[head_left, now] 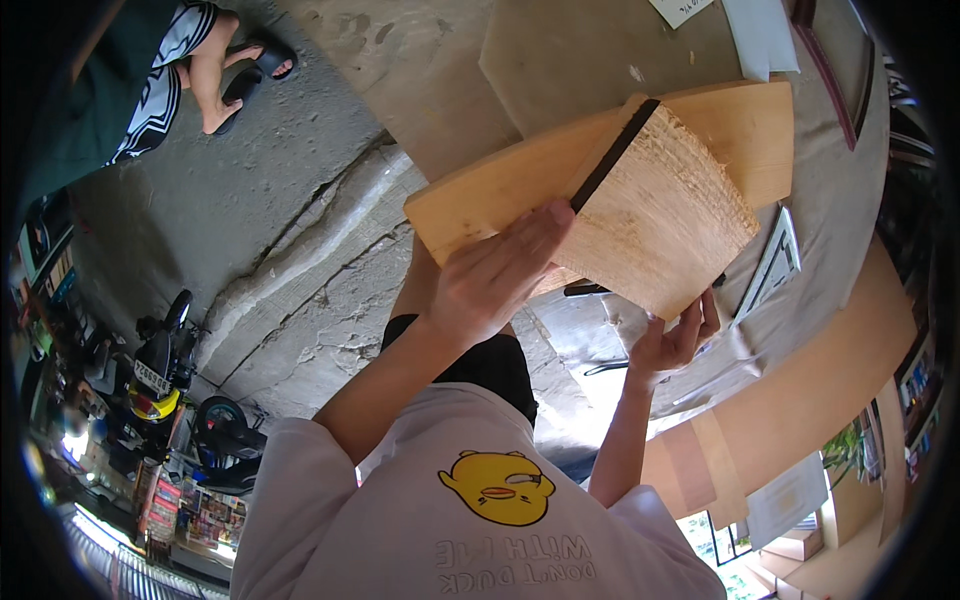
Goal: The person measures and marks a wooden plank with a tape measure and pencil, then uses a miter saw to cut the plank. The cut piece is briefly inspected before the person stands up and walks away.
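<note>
Rough concrete floor [330, 250] spreads to your left, cracked and uneven, with a wide brownish work surface [590, 60] in front of you. A motorbike [155, 370] stands well apart on the left, and another person's legs [205, 85] show at the upper left.

Ahead of you, over the work surface, a long pale board [455, 205] lies crosswise. What supports its left end is hidden; if that end overhangs, a push there could tip it.

You hold a thick wood block [670, 205] tilted over the board, its rough face toward you, covering part of the board's middle. How much weight the board bears is hidden; if little, one slipping hand could let the block swing or drop. Torn fibres along its right edge could drive a splinter into a sliding finger. A light-edged frame [772, 262] lies near its right corner and could be knocked if the block turns that way.

Your left hand [505, 265] holds the block's left side, fingers nearly straight and close together; so flat a hold could slide. Your right hand [675, 340] has its fingers half curled, closed on the near corner; so small a contact could let the block twist. A dark strip [615, 155] runs along the upper left edge by your left fingertips; if loosely fixed, it could peel under pressure.
</note>
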A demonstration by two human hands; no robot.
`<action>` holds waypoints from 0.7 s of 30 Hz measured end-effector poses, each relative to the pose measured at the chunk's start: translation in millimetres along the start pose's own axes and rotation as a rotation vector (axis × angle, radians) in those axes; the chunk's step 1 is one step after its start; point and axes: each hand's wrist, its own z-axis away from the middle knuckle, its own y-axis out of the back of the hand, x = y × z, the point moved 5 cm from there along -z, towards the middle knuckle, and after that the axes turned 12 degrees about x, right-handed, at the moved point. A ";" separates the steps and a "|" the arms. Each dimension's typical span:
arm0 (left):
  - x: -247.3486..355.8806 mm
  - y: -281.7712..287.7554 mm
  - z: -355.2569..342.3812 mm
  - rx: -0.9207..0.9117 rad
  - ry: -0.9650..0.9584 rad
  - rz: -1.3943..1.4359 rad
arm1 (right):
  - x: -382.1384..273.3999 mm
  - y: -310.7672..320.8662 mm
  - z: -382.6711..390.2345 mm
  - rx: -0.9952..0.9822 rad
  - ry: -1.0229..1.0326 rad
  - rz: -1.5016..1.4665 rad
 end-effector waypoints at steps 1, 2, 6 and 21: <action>0.2 0.7 -1.0 0.005 0.053 0.018 | -0.8 0.1 -0.3 0.012 0.006 -0.004; 1.2 2.4 -2.5 -0.001 0.051 0.001 | -2.6 -0.2 -1.1 -0.004 0.028 0.004; -0.8 2.2 -6.1 0.005 -0.002 -0.055 | -1.7 1.6 -2.4 -0.053 0.068 0.022; -9.6 0.4 -7.6 0.039 -0.021 0.047 | 4.1 -3.8 -1.2 -0.021 0.034 -0.073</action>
